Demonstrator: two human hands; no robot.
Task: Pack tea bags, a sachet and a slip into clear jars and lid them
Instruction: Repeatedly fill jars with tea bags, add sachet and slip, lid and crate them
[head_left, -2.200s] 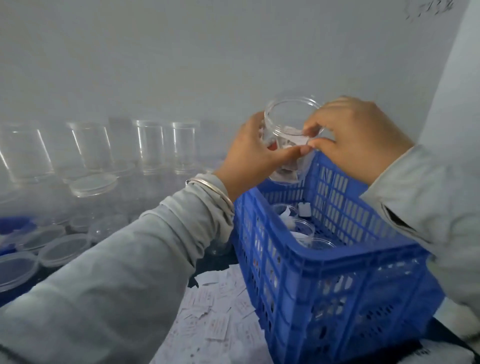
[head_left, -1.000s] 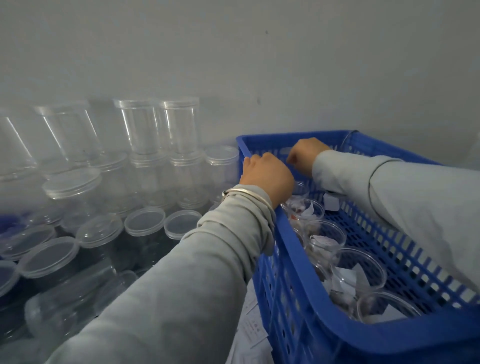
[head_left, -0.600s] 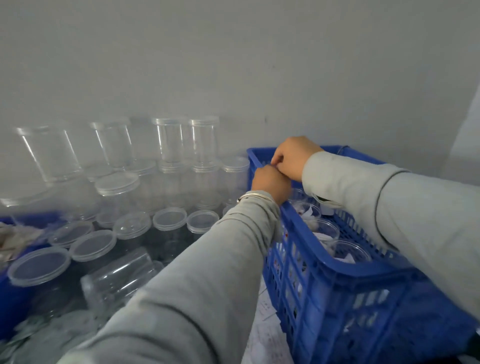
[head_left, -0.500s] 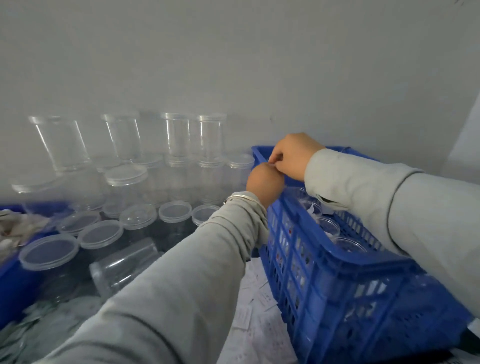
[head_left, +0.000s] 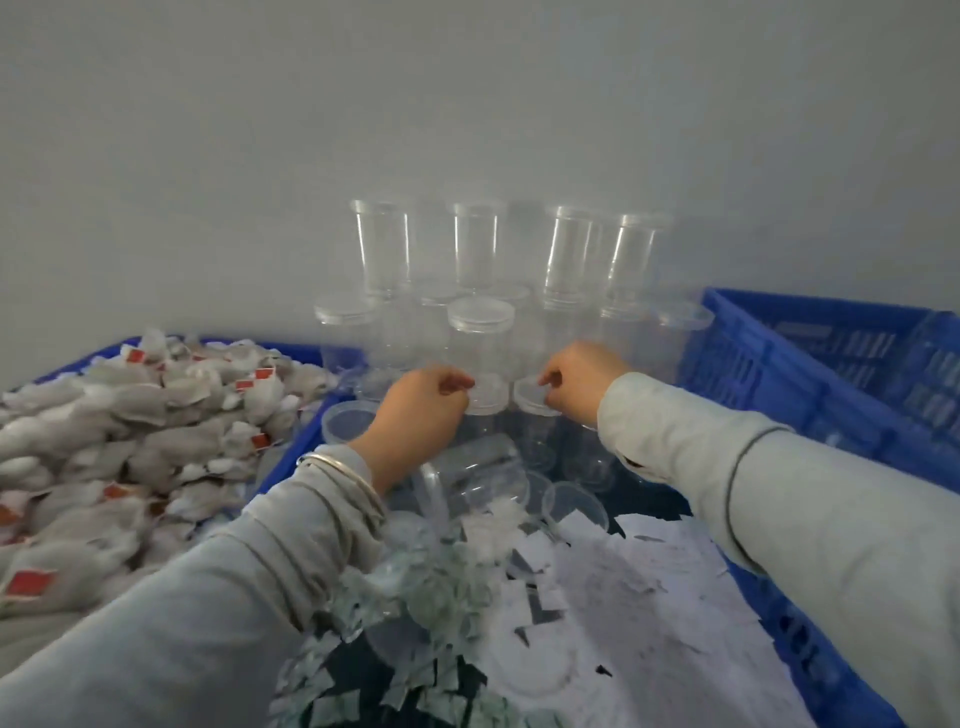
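- Left hand (head_left: 421, 402): at centre, curled, fingertips pinched on the rim of a lidded clear jar (head_left: 485, 402) standing upright in the cluster.
- Right hand (head_left: 576, 376): just at 3 o'clock of the left hand, thumb and fingers pinched on the edge of the lid (head_left: 532, 399) of the neighbouring jar; whether the lid is seated or lifted cannot be told.
- Bangles (head_left: 340, 475): on the left wrist, at the grey sleeve cuff.
- Stacked empty jars (head_left: 478, 249): at 12 o'clock of the hands, in tiers against the grey wall, the upper row upright.
- Fallen jar (head_left: 475, 475): on its side at 6 o'clock of the left hand, open mouth toward the viewer's left.
- Open jars (head_left: 574, 506): mouths up, beside the fallen jar.
- Tea bags (head_left: 130, 441): heaped in a blue tray at 9 o'clock, red tags showing.
- Paper slips (head_left: 623, 597): white, loose pile at 5 o'clock of the hands.
- Sachets (head_left: 395, 623): pale green, scattered at 6 o'clock, touching the slips.
- Blue crate (head_left: 810, 364): at 3 o'clock, slatted wall facing the jars; its contents cannot be seen.
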